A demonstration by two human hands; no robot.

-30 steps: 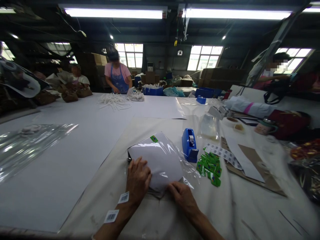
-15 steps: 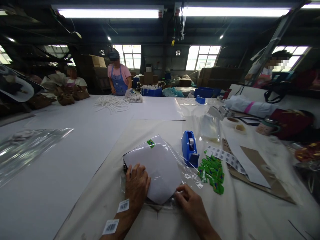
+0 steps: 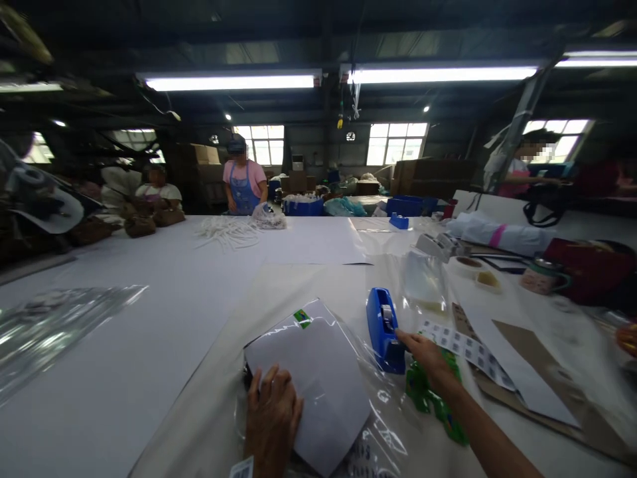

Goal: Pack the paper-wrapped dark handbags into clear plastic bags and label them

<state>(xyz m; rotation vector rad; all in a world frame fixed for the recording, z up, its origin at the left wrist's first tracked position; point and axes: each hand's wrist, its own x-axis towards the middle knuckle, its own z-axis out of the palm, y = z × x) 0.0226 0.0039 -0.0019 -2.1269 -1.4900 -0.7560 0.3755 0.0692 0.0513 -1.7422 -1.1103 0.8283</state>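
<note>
My left hand point(image 3: 273, 415) lies with its fingers spread on a white sheet point(image 3: 318, 378) inside a clear plastic bag, and a small green sticker point(image 3: 302, 318) is near the top corner. A barcode label point(image 3: 242, 469) is stuck to my left wrist. To the right of the bag stands a blue tape dispenser point(image 3: 383, 332). My right hand point(image 3: 423, 353) reaches it, fingertips pinched together at the tape by its front edge; the thumb is mostly hidden. Beneath my right forearm lies a pile of green stickers point(image 3: 421, 392), partly covered.
A label sheet point(image 3: 468, 348) lies on brown cardboard point(image 3: 527, 345) at right. Farther back are a clear bag stack point(image 3: 424, 282), a tape roll point(image 3: 469, 263) and a mug point(image 3: 542, 275). Plastic sheeting point(image 3: 64, 325) covers the left. A co-worker point(image 3: 243, 182) stands across the table.
My right hand has left the bag's lower right corner and moved up and right to the tape dispenser. My left hand stays on the bag. The view has tilted up.
</note>
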